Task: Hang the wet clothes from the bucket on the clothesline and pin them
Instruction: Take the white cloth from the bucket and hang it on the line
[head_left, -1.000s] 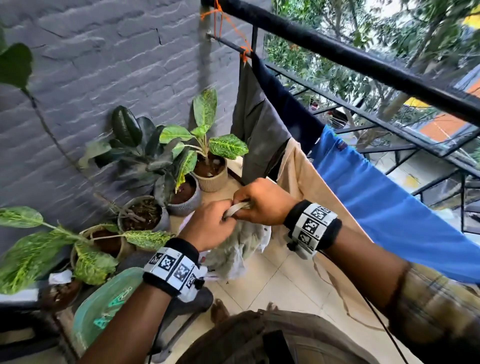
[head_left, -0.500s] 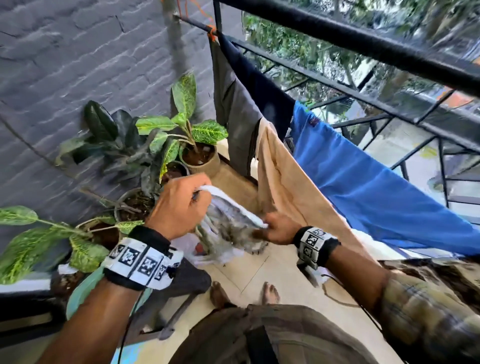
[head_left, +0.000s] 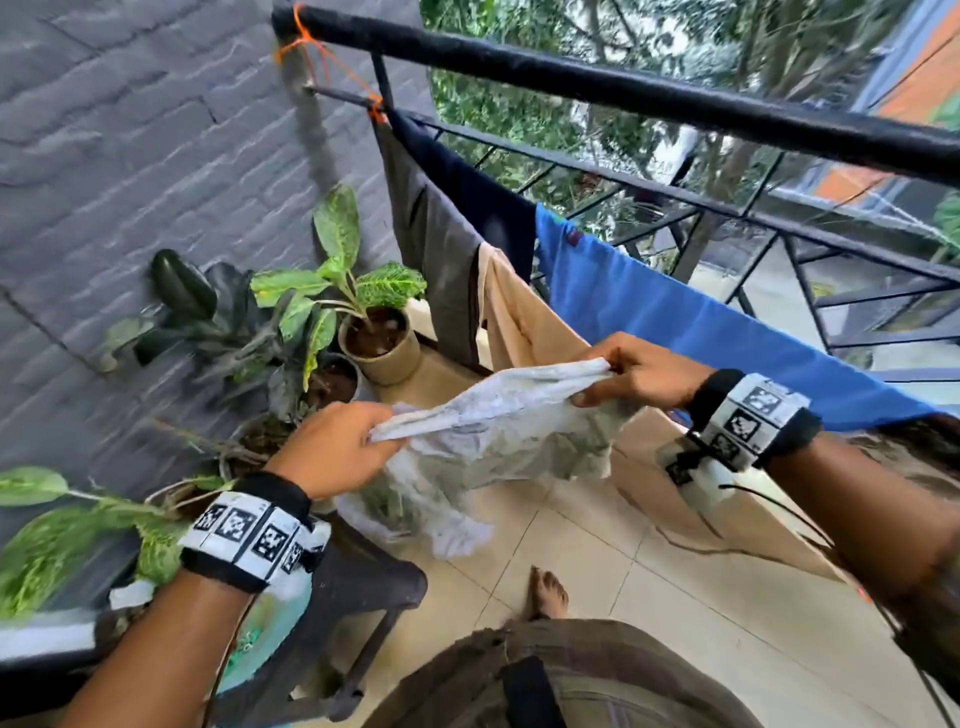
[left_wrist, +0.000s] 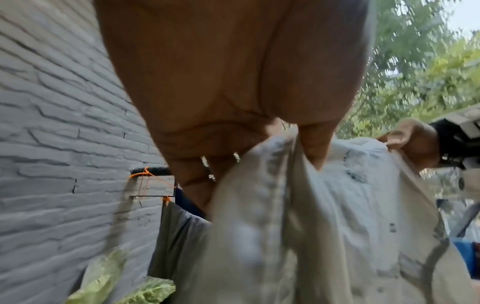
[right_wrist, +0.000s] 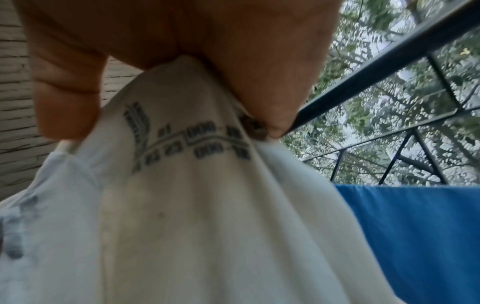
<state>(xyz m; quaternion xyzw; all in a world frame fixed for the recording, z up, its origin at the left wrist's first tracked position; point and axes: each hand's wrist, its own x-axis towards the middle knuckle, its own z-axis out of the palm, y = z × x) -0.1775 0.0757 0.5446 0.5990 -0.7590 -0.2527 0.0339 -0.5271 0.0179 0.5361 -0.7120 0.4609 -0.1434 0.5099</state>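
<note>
Both hands hold one white printed garment (head_left: 498, 415) stretched between them above the tiled floor (head_left: 597, 561). Left hand (head_left: 332, 447) pinches the garment's upper edge at its left end, thumb and fingers closed on the cloth; the left wrist view shows the fabric gathered between the fingertips. Right hand (head_left: 639, 371) pinches the same edge at its right end, higher and farther than the left, so the edge slopes upward to the right. In the right wrist view, the thumb and fingers clamp a fold bearing a dark printed pattern. The rest of the garment hangs loose below the held edge, crumpled, with its lowest part near the left.

Beyond the hands, a clothesline (head_left: 332, 73) of orange cord is tied to a black railing (head_left: 623, 93) at the far left. Four items already hang there: a grey cloth (head_left: 431, 244) nearest the wall, a navy cloth (head_left: 467, 192) behind it, a beige cloth (head_left: 524, 322) just beyond the held garment, and a blue cloth (head_left: 701, 322) running to the right. No pins can be made out.

Potted plants (head_left: 363, 291) stand against the grey brick wall (head_left: 130, 156) on the left. A dark stool (head_left: 363, 582) stands near the left forearm, with a teal bucket (head_left: 260, 639) partly visible beside it. One bare foot (head_left: 545, 592) rests on the floor.
</note>
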